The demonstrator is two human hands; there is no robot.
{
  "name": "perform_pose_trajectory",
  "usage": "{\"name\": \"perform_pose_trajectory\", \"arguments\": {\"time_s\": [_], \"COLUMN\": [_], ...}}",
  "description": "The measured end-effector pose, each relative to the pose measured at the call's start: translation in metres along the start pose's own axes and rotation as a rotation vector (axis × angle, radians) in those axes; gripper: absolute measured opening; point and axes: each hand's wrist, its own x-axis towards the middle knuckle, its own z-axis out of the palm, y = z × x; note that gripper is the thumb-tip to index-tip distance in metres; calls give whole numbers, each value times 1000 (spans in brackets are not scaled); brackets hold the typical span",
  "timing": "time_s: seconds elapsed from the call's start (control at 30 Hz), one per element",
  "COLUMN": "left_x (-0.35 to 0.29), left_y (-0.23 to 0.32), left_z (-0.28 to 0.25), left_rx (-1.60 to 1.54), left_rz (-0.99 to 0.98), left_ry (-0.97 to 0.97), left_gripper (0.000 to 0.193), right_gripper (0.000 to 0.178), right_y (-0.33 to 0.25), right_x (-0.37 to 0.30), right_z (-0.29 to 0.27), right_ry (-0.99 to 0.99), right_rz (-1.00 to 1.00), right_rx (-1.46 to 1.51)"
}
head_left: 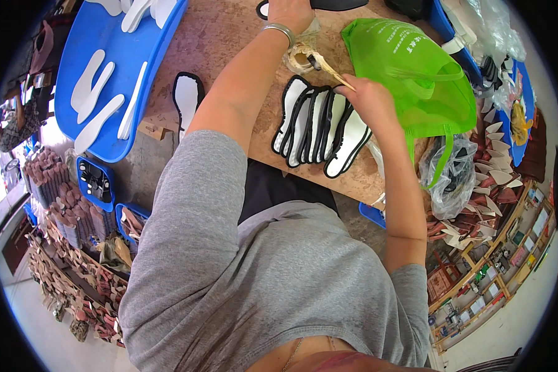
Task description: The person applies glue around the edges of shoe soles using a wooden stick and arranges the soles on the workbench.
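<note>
My right hand (371, 104) is closed round the handle of a glue brush (336, 75). Its bristle end dips into a small, glue-crusted pot (291, 67) on the table. My left hand (289, 13) reaches to the far side, by a dark sole-shaped piece (341, 4); the top of the picture cuts off its fingers. Several white insoles with black edges (319, 124) lie overlapped in a row, nearer me than the pot. Another black-edged insole (188, 99) lies alone to the left of my left forearm.
A blue tray (130, 146) with several white insoles stands at the left. Right of the pot lies a green bag (409, 68), with a clear plastic bag (452, 180) beside it. Stacked shoe parts (74, 211) and blue bins (95, 183) stand on the floor.
</note>
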Motion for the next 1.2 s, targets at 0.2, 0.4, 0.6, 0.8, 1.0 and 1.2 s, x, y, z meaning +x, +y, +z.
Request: {"name": "perform_pose_trajectory", "arguments": {"time_s": [0.2, 0.4, 0.6, 0.8, 1.0, 1.2], "left_x": [-4, -4, -3, -5, -1, -4], "left_y": [1, -2, -3, -4, -7, -5], "left_z": [-11, -5, -1, -1, 7, 0], "left_rx": [-37, 2, -4, 11, -22, -33], "left_rz": [-9, 14, 21, 30, 6, 34], "left_ry": [-16, 10, 32, 79, 89, 75], "left_gripper": [52, 52, 50, 47, 47, 47], "right_gripper": [32, 31, 26, 23, 23, 20], "right_y": [4, -1, -8, -8, -9, -16], "right_x": [17, 27, 38, 48, 64, 78], "right_z": [24, 37, 48, 50, 51, 48], "right_ry": [58, 15, 97, 95, 111, 99], "right_rz": [-57, -37, -147, -184, -255, -315], "right_rx": [23, -86, -143, -163, -204, -253]}}
